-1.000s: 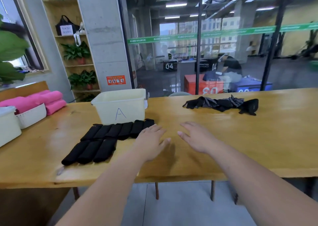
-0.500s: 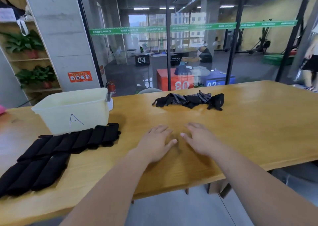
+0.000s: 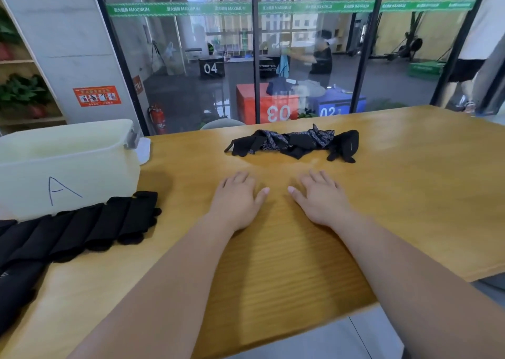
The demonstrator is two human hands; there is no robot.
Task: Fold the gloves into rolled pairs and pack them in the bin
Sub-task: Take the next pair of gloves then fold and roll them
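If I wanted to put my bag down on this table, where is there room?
The right side of the table is bare, from the loose gloves and the right hand out to the edge. Bare wood also lies between the hands and the loose gloves. The left is crowded: the bin with rolled gloves lined up before it.

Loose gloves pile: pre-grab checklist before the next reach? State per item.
1. Left hand free: ok, flat on the table, holding nothing.
2. Right hand free: ok, flat and holding nothing.
3. Loose gloves in front of both hands, path clear: ok.
4. A matching pair can be picked out: cannot tell, the pile is tangled.
5. Bin marked A open at the top: ok; contents cannot tell.
6. Rolled pairs packed: not ok, they lie on the table in front of the bin.
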